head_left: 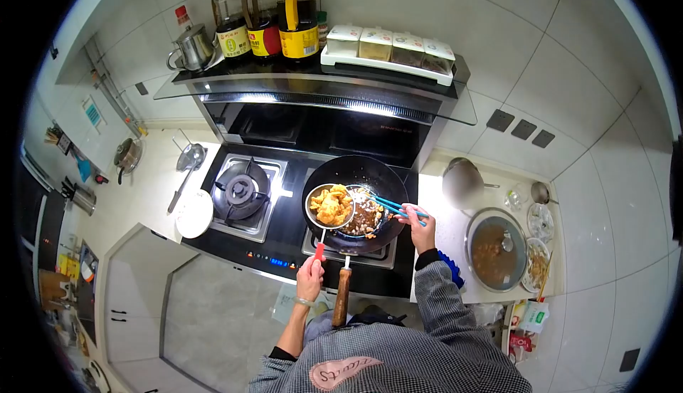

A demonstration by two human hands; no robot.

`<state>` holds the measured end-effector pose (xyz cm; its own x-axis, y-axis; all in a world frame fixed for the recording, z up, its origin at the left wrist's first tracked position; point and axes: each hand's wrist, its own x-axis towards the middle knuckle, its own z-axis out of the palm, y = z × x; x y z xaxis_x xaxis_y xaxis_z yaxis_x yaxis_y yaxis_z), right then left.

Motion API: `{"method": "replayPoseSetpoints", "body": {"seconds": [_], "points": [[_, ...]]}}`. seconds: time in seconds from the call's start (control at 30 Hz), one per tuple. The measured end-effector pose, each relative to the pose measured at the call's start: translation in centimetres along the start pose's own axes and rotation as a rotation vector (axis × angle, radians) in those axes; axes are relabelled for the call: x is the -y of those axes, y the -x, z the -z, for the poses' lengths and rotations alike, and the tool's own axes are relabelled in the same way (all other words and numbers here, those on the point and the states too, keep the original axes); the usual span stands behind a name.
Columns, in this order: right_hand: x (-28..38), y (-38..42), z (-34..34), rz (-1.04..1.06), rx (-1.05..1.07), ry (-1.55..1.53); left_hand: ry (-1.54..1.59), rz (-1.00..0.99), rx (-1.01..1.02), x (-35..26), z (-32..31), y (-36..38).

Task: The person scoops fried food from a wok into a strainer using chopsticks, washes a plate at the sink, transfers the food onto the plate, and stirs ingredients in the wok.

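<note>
My left hand (309,280) is closed round the red handle (319,251) of a round strainer. Golden fried pieces (331,206) fill the strainer, which is held over the left side of a black wok (363,165). Blue chopsticks (390,206) are gripped in my right hand (422,228) at the wok's right edge, their tips down among chopped bits in dark sauce (366,216). The wok's wooden handle (342,297) points toward my body, between my arms.
Left of the wok are a bare burner (242,188), a white plate (194,213) and a ladle (191,158). A large lidded pan (496,249) and small dishes (540,221) stand on the right counter. Sauce bottles (297,19) and a spice box (388,50) occupy the shelf above.
</note>
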<state>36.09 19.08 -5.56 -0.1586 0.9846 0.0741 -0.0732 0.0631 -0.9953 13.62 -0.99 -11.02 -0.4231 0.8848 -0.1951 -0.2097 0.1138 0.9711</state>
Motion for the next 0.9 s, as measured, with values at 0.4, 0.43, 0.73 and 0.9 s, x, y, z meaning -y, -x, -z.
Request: {"method": "replayPoseSetpoints", "body": {"seconds": [0.4,0.43,0.73,0.9], "points": [[-0.7,-4.0,-2.9,0.027,0.116,0.106,0.02,0.034,-0.003,-0.1,-0.7,0.5],[-2.0,-4.8,-3.2,0.035,0.143,0.146,0.024,0.054,-0.011,-0.2,-0.6,0.5],[-2.9,-5.1,-2.7,0.036,0.069,0.231,0.052,0.044,-0.037,0.5,0.0,1.0],[2.8,-1.9,-2.6,0.03,0.113,-0.021,0.041,0.067,-0.03,0.7,-0.1,0.8]]}}
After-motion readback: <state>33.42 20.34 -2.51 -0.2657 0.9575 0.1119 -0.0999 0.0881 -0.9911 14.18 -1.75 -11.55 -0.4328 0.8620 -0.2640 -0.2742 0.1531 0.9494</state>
